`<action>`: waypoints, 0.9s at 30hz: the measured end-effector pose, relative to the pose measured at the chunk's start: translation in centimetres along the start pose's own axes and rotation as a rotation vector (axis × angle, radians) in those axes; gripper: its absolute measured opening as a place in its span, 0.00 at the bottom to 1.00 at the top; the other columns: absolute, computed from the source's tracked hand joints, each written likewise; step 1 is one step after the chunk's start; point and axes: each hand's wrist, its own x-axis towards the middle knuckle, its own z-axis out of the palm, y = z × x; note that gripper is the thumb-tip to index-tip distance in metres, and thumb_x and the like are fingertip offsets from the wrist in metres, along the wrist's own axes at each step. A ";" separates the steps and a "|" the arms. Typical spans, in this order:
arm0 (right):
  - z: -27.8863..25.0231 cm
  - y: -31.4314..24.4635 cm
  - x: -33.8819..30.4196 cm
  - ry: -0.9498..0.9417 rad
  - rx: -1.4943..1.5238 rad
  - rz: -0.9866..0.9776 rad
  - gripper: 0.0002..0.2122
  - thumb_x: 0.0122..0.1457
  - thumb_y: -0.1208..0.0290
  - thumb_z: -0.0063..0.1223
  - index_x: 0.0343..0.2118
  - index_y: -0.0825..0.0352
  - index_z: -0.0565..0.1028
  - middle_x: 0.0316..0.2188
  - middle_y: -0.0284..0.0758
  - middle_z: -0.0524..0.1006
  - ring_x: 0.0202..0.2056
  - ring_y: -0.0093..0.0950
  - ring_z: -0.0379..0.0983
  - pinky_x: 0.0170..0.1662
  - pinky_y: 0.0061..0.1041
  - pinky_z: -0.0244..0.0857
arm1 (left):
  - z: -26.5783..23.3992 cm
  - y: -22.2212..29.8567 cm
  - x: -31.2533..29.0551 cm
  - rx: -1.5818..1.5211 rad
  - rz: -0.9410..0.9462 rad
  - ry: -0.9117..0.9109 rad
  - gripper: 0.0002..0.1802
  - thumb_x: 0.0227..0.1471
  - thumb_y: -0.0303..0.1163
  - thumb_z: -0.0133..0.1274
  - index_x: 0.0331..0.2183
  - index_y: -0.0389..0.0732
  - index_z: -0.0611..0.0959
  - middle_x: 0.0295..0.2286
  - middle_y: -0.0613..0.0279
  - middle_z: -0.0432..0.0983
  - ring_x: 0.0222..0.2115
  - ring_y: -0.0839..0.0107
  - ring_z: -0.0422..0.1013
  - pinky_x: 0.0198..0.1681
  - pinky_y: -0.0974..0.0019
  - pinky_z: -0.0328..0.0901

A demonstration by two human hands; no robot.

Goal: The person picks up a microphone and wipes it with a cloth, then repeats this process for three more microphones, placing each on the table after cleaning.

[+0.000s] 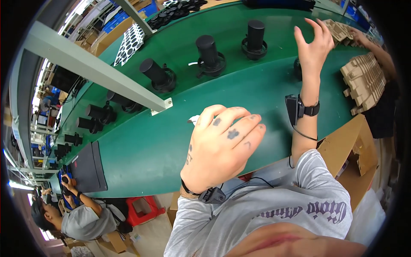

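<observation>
My left hand (224, 147) is raised close to the camera with its back toward me, fingers curled and closed. A small white piece (193, 119) pokes out beside its knuckles; whatever the fingers hold is hidden behind them. Farther right, my right hand (315, 45) reaches over the far side of the green table, fingers spread and nothing between them. Behind my right wrist, a black part (297, 68) shows only in part. Left of that hand stand black cylinders with round ring bases (255, 38), (209, 55), (158, 76) in a row.
The green table (141, 158) carries more black cylinders (100, 112) and a dark mat (88, 167) toward the left. A metal post (98, 68) slants across. Tan moulded trays (364, 81) lie right, by another person's arm (376, 49). A co-worker (85, 214) sits left near a red stool (143, 210).
</observation>
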 end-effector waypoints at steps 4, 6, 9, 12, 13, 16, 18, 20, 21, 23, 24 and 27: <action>6.1 -3.2 1.5 -0.318 0.286 -0.066 0.18 0.49 0.57 0.60 0.39 0.65 0.77 0.41 0.42 0.76 0.46 0.41 0.70 0.48 0.34 0.65 | -1.5 -0.6 -0.7 -0.004 -0.014 0.087 0.14 0.28 0.23 0.57 0.27 0.42 0.83 0.30 0.65 0.79 0.31 0.66 0.74 0.33 0.63 0.63; 11.8 -1.9 -0.4 -0.350 0.155 -0.179 0.17 0.49 0.55 0.59 0.36 0.64 0.77 0.37 0.40 0.77 0.44 0.40 0.71 0.46 0.35 0.67 | -1.9 -0.7 -0.8 -0.002 0.016 0.163 0.16 0.26 0.24 0.57 0.27 0.41 0.84 0.29 0.64 0.80 0.29 0.66 0.74 0.32 0.64 0.64; 13.1 -3.1 -1.2 -0.760 -0.062 -0.228 0.12 0.51 0.62 0.57 0.36 0.60 0.74 0.30 0.33 0.77 0.38 0.34 0.74 0.36 0.36 0.70 | -3.0 -0.8 -1.5 0.017 0.020 0.214 0.16 0.25 0.25 0.57 0.26 0.40 0.84 0.27 0.64 0.79 0.27 0.66 0.74 0.31 0.65 0.64; 12.8 -3.3 -0.8 -0.842 -0.001 -0.231 0.16 0.48 0.68 0.56 0.43 0.58 0.72 0.30 0.36 0.78 0.39 0.36 0.74 0.38 0.37 0.71 | -3.4 -1.0 -1.9 -0.017 0.025 0.279 0.15 0.24 0.26 0.57 0.25 0.39 0.84 0.26 0.62 0.79 0.25 0.66 0.74 0.29 0.66 0.63; 11.9 -5.1 -0.3 -0.971 0.022 -0.238 0.25 0.45 0.74 0.55 0.51 0.54 0.69 0.38 0.39 0.77 0.42 0.38 0.74 0.39 0.36 0.71 | -3.6 -1.1 -2.2 -0.005 0.017 0.282 0.15 0.24 0.26 0.57 0.25 0.39 0.84 0.26 0.62 0.79 0.25 0.66 0.74 0.29 0.66 0.63; 8.7 -9.2 -0.2 -1.024 0.355 -0.504 0.35 0.43 0.79 0.53 0.58 0.50 0.64 0.47 0.38 0.71 0.41 0.38 0.73 0.39 0.34 0.70 | -4.5 -1.2 -2.5 -0.010 0.016 0.315 0.15 0.24 0.26 0.56 0.25 0.39 0.84 0.25 0.62 0.79 0.24 0.66 0.74 0.28 0.67 0.63; 8.3 -11.4 -0.1 -1.135 0.385 -0.509 0.35 0.43 0.79 0.53 0.59 0.50 0.63 0.50 0.39 0.69 0.42 0.39 0.72 0.42 0.33 0.69 | -5.1 -1.2 -2.3 -0.002 0.005 0.290 0.15 0.24 0.24 0.55 0.25 0.38 0.84 0.25 0.61 0.79 0.25 0.66 0.74 0.27 0.67 0.63; 8.3 -11.8 -0.3 -1.239 0.421 -0.515 0.36 0.43 0.80 0.54 0.59 0.50 0.62 0.53 0.39 0.66 0.44 0.39 0.72 0.45 0.32 0.69 | -5.1 -1.2 -2.4 -0.016 0.002 0.293 0.15 0.24 0.24 0.54 0.25 0.37 0.84 0.24 0.61 0.79 0.25 0.65 0.74 0.28 0.67 0.64; 8.7 -11.9 -0.5 -1.280 0.485 -0.511 0.35 0.43 0.79 0.54 0.59 0.51 0.63 0.51 0.39 0.67 0.45 0.39 0.71 0.47 0.32 0.67 | -5.0 -1.1 -2.4 -0.019 -0.004 0.302 0.15 0.24 0.23 0.53 0.25 0.37 0.84 0.24 0.61 0.79 0.25 0.65 0.74 0.28 0.67 0.64; 9.0 -11.3 -0.6 -1.320 0.566 -0.449 0.31 0.45 0.75 0.58 0.56 0.52 0.66 0.46 0.37 0.69 0.47 0.36 0.68 0.51 0.31 0.65 | -5.0 -1.1 -2.4 -0.014 -0.017 0.313 0.15 0.25 0.22 0.53 0.25 0.37 0.84 0.24 0.59 0.79 0.25 0.64 0.74 0.29 0.67 0.65; 8.4 -11.5 -0.7 -1.320 0.570 -0.454 0.31 0.45 0.75 0.58 0.56 0.52 0.66 0.46 0.37 0.69 0.47 0.36 0.68 0.51 0.31 0.65 | -5.0 -1.2 -2.5 -0.005 -0.040 0.321 0.15 0.27 0.21 0.52 0.25 0.36 0.84 0.24 0.58 0.79 0.24 0.63 0.74 0.30 0.66 0.66; 5.0 -11.6 0.0 -1.185 0.769 -0.393 0.28 0.45 0.72 0.62 0.53 0.57 0.70 0.47 0.34 0.70 0.47 0.32 0.69 0.51 0.28 0.63 | -6.4 -1.3 -3.2 0.050 -0.205 0.323 0.14 0.35 0.17 0.50 0.29 0.35 0.84 0.28 0.56 0.79 0.29 0.65 0.74 0.32 0.66 0.66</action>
